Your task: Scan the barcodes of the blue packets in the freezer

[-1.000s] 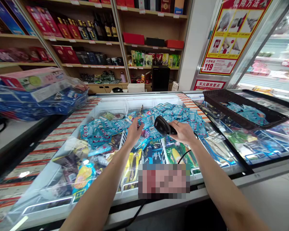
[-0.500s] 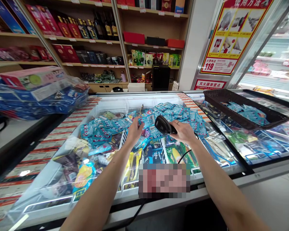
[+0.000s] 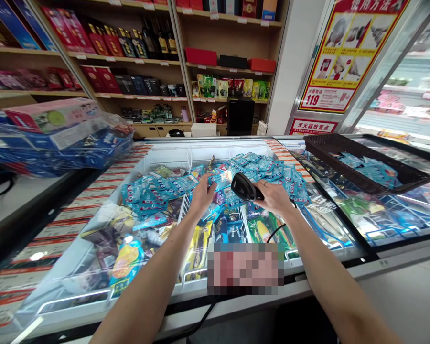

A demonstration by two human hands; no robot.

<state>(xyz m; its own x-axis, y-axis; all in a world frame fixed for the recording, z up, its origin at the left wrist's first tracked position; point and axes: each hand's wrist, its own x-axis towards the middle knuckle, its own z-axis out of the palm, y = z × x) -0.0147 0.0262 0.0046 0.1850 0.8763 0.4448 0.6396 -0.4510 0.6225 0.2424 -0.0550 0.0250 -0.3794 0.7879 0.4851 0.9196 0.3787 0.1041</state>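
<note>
Above the glass top of the chest freezer, my right hand (image 3: 274, 197) is closed round a black barcode scanner (image 3: 244, 187), its head turned to the left. A cable hangs from it toward the front edge. My left hand (image 3: 202, 195) pinches one end of a small blue packet (image 3: 220, 179) just left of the scanner, and a bright patch of light falls on the packet's right part. Around both hands, many like packets lie in loose piles on the glass, one pile to the left (image 3: 157, 191) and another to the right (image 3: 260, 165).
At the right stands a brown basket (image 3: 412, 184) with more blue packets in it. Plastic-wrapped boxes (image 3: 57, 138) sit at the left. A pixelated patch (image 3: 245, 268) covers something at the front edge. Stocked shelves (image 3: 129, 59) line the back.
A bright light now shows on the packet in my left hand, where its print was plain before. Both hands stay almost in place, and the view shifts very slightly.
</note>
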